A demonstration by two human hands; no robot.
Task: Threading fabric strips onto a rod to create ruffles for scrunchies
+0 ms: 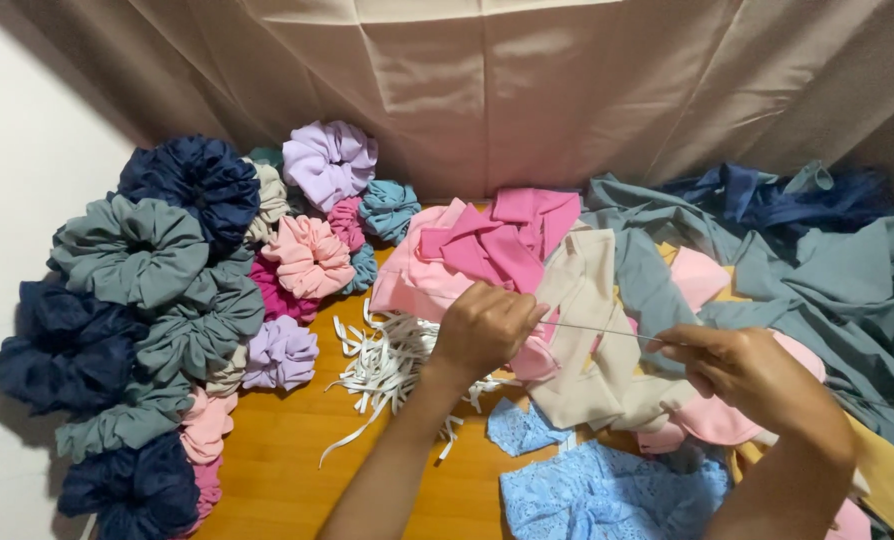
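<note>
Nearest the camera, a piece of light blue lace fabric [607, 490] lies on the wooden table [297, 470], between the person's two forearms. Just above it, the right hand [742, 370] is closed in a pinch, thumb and fingertips gripping one end of a thin metal rod [597, 329] that looks like a long needle or bodkin. The rod runs level to the left hand [482, 330], which is curled shut around its other end together with a fold of pink fabric [532, 355]. Both hands hover over the table, a little apart, joined by the rod.

Under and just behind the hands lie a beige fabric strip [587, 330] and a loose heap of short white elastic pieces [387, 365]. Beyond them sits a pile of pink cloth strips [477, 250], and to the right a spread of grey-blue cloth [817, 290].

Along the left side, finished scrunchies [167, 290] are heaped in navy, grey-green, pink, lilac and blue. At the far back hangs a beige curtain [527, 80].
</note>
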